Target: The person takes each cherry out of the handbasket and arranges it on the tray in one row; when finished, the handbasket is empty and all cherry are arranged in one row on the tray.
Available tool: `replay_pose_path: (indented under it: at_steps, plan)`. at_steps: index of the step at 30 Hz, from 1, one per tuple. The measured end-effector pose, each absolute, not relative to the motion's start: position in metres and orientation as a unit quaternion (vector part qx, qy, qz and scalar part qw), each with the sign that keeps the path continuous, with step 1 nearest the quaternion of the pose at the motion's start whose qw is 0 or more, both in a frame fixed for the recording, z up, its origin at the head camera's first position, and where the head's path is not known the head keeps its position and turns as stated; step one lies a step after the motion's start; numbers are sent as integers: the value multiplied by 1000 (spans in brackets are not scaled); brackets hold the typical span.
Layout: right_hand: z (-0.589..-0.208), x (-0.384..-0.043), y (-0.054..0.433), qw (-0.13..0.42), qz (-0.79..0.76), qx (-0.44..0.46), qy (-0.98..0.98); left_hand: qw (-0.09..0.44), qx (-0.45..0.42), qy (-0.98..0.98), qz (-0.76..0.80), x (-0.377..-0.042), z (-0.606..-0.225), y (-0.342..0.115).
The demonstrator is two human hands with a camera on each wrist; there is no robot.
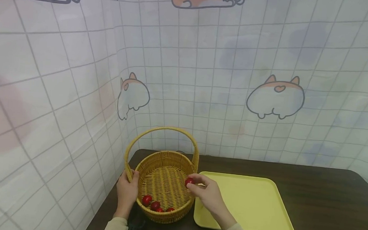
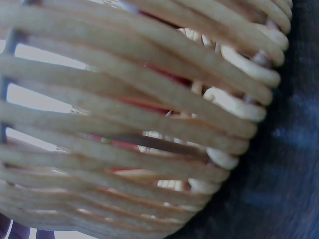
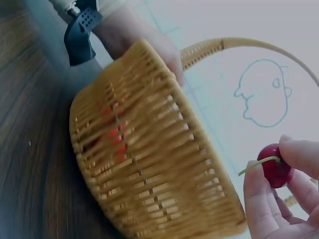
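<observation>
My left hand [image 1: 127,192] grips the yellow woven basket [image 1: 164,217] at its left rim, beside the foot of the tall arched handle [image 1: 164,128]. Several red cherries [image 1: 147,200] lie together inside, along the near side of the basket. Between thumb and fingertips my right hand [image 1: 209,195] pinches a single dark red cherry [image 3: 275,167], held at the basket's right rim in the head view. A green stem [image 3: 259,165] shows on that cherry in the right wrist view. Close up, the basket's weave [image 2: 114,119] fills most of the left wrist view, with red glimpsed through its gaps.
A yellow rectangular tray [image 1: 251,203] lies right of the basket, partly under my right forearm in the head view. Both rest on a dark wooden table [image 1: 324,204]. Behind and to the left hangs a white gridded curtain [image 1: 192,77] with cartoon animal prints.
</observation>
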State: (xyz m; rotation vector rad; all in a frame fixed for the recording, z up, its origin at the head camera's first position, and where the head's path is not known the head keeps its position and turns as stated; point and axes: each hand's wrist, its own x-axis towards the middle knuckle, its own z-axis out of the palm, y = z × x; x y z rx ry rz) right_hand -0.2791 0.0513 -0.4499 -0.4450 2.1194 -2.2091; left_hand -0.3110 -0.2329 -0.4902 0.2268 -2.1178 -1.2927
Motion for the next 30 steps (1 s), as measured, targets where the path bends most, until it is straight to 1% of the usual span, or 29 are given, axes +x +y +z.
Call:
replay_pose_path:
  at_steps: [10, 15, 22, 30]
  plan:
    - [-455, -284, 76, 41, -694, -155, 702, 320, 88, -804, -493, -311, -490, -234]
    - [-454, -287, 89, 40, -692, -143, 706, 319, 84, -804, -496, -310, -490, -233]
    - [-454, -292, 108, 21, -669, -127, 732, 315, 81, -804, -498, -311, -490, -232]
    - [-469, -303, 122, 2, -631, -113, 767, 310, 87, -806, -496, -311, -491, -233]
